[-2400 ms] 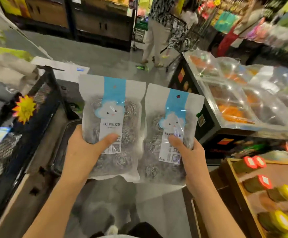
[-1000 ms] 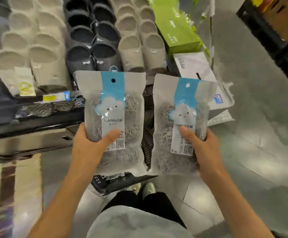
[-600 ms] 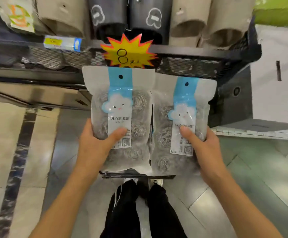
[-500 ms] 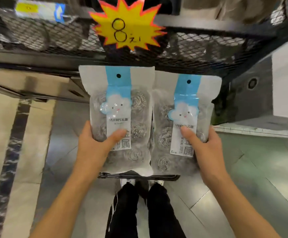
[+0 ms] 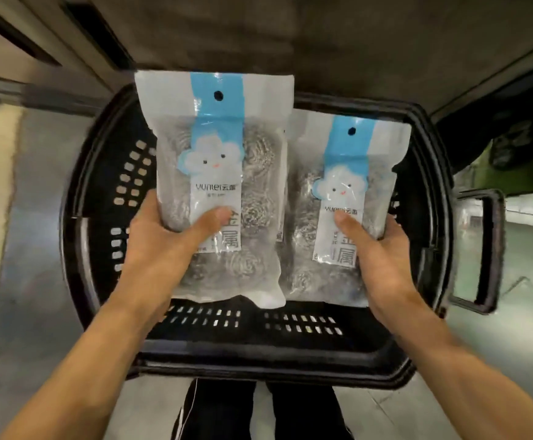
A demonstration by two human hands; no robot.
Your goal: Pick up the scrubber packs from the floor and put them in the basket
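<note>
A person's left hand (image 5: 160,249) grips one scrubber pack (image 5: 217,185) and the right hand (image 5: 379,258) grips another scrubber pack (image 5: 338,217), side by side above a black basket (image 5: 290,344) on the floor (image 5: 36,281).

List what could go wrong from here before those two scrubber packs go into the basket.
1. The left hand and right hand each hold a scrubber pack by its lower part only, thumb on the front; the left pack or right pack could slip from that hold.
2. The left pack's far end reaches past the black basket's far rim; released as it stands, it might catch there or tip out onto the floor.
</note>
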